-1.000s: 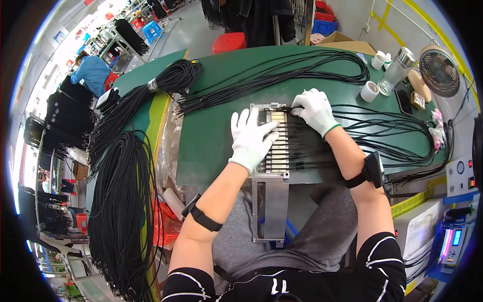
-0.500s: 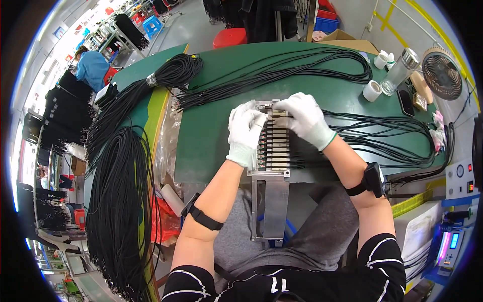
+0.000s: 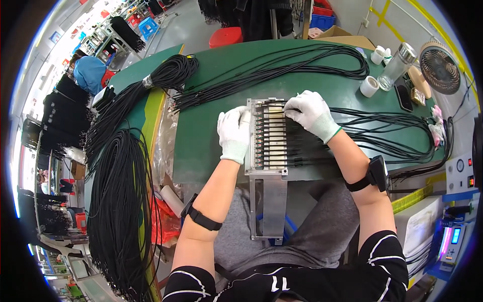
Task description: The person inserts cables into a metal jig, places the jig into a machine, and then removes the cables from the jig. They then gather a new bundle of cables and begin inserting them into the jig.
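Left hand (image 3: pixel 233 133): drawn back to the fixture's (image 3: pixel 251 145) left edge — grip unclear
Right hand (image 3: pixel 309 115): by top slots — cannot tell grip
Counter (image 3: pixel 204 146): cables (image 3: pixel 224 89) behind, bottle (image 3: pixel 397 66) right

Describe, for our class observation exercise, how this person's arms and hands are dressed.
The left hand and right hand wear white cloth gloves with snug cuffs; a thin green edge shows on the right one. Around each forearm goes a black strap with a dark boxy device. The short black sleeves carry curved white lines.
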`<state>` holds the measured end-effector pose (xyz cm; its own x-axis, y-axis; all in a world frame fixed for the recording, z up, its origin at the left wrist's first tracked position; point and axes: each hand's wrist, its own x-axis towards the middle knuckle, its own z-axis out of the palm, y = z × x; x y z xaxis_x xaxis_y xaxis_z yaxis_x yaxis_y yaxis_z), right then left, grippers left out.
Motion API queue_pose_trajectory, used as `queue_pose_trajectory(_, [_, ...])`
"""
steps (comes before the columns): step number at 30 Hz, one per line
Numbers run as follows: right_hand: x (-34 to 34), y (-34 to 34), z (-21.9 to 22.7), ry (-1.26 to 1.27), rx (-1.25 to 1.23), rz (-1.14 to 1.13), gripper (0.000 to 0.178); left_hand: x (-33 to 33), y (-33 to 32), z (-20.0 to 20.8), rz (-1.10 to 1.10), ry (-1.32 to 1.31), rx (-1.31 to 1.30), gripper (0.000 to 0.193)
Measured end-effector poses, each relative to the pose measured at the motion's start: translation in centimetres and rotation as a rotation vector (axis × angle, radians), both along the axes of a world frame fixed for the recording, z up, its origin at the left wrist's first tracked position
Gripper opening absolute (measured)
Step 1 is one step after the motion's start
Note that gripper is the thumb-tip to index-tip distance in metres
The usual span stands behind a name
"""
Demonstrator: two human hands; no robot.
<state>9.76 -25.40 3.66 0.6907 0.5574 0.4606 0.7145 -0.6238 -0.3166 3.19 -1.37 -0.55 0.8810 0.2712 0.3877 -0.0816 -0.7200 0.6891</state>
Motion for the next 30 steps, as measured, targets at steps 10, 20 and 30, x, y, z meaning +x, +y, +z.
queue_pose_trajectory(10, [0.3,0.1,-0.2,-0.107,-0.124,-0.031,0.010,-0.3,0.0,0.2,-0.020,-0.014,0.064,0.020])
queue_pose_trajectory(20, [0.0,1.0,-0.5,-0.137,-0.096,-0.086,0.013,-1.1,-2.1,1.7,-0.183,-0.102,0.550,0.032])
queue_pose_trajectory(30, [2.0,0.1,-0.9,-0.169,-0.062,-0.064,0.015,-0.1,-0.6,-0.1,-0.079,-0.125,0.213,0.029])
